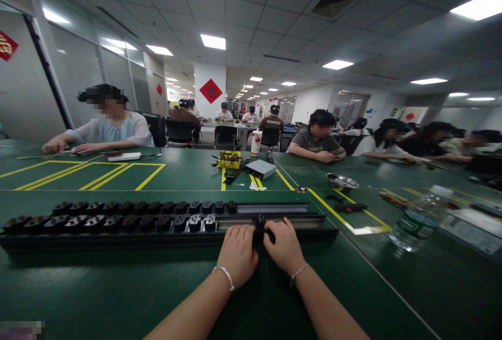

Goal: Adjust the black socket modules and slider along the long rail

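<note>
A long black rail [270, 233] lies across the green table in front of me, with several black socket modules [129, 223] lined up along its left part. One separate black socket module [260, 221] sits at the bare right part of the channel, between my hands. My left hand [238, 253] is closed against its left side, fingertips over the rail's near edge. My right hand [285, 246] is curled at its right side, with one finger raised. Both hands partly hide the module's lower part. Behind is a second black rail [274, 207], also filled with modules on its left.
A water bottle [420, 219] and a metal bowl [342, 182] stand to the right. Farther back are a yellow basket [229, 159] with cables, a grey box [259, 169] and a white cup [255, 143]. Several people sit around the table. Yellow tape [333, 212] marks its surface.
</note>
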Motion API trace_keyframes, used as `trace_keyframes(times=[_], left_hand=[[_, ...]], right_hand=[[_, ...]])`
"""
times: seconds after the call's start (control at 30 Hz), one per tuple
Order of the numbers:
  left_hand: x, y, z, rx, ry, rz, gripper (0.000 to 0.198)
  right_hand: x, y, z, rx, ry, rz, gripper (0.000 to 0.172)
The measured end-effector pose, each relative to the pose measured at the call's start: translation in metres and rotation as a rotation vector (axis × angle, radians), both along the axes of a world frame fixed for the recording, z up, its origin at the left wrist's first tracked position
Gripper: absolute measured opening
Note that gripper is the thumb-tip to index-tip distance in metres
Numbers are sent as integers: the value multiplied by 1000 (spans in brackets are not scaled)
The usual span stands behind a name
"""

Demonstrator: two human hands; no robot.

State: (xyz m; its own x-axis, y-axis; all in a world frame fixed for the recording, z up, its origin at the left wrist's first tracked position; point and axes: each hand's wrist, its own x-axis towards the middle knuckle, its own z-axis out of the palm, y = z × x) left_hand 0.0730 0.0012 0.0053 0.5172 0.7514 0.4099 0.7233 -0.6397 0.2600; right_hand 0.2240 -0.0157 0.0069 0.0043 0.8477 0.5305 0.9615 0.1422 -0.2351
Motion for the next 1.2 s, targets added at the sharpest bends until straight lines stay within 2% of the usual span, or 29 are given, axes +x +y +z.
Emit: trace_keyframes(times=[0.27,0.5,1.2], left_hand=[[-2,-1,3,-34,2,-11,46],[-3,1,1,-11,-35,-35,46],[-3,2,2,-18,-29,-41,46]], right_hand=[[2,0,-1,-15,40,26,13],[2,1,-4,-5,55,41,13],[1,2,-5,25,37,-2,9]])
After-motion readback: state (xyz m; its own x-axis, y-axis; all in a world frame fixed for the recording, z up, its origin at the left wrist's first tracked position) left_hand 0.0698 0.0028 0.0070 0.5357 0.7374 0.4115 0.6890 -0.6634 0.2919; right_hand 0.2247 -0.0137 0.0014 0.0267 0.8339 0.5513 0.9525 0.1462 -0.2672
